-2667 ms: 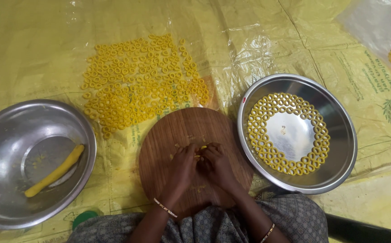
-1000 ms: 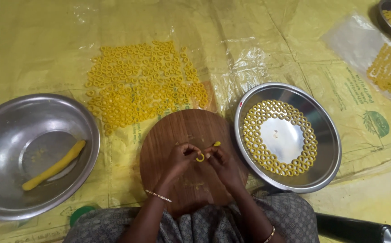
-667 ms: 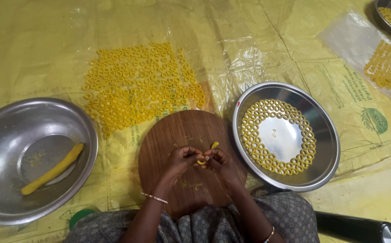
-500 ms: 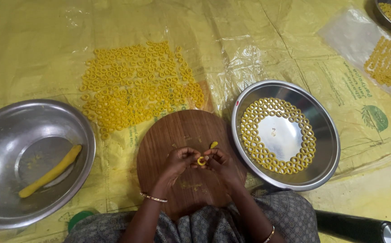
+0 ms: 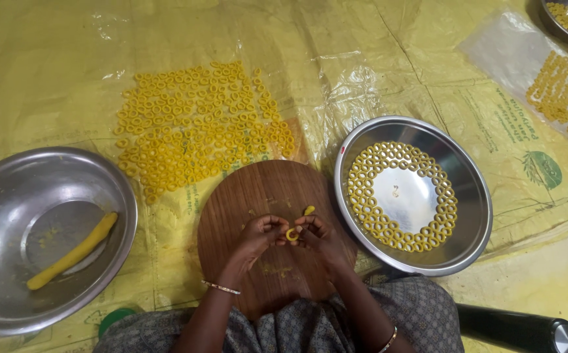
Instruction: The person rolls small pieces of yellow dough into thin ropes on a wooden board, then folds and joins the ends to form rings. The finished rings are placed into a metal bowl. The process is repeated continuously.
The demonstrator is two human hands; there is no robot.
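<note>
Over the wooden board (image 5: 258, 196) we pinch a small yellow dough ring (image 5: 292, 234) between our left hand (image 5: 258, 236) and right hand (image 5: 318, 235), fingertips pressed together on it. Its loose tail (image 5: 309, 210) points away toward the board's far edge, nearer our right hand.

Two bare forearms, sleeveless as far as the frame shows, enter from the bottom edge. The left hand (image 5: 256, 236) has a thin bangle (image 5: 220, 287) of pale and gold-coloured beads at its wrist; the right hand (image 5: 321, 236) has a slim gold-coloured bangle (image 5: 388, 340) lower on its forearm. Below the arms spreads a grey-brown garment (image 5: 284, 330) printed with a small, repeating dark pattern.
</note>
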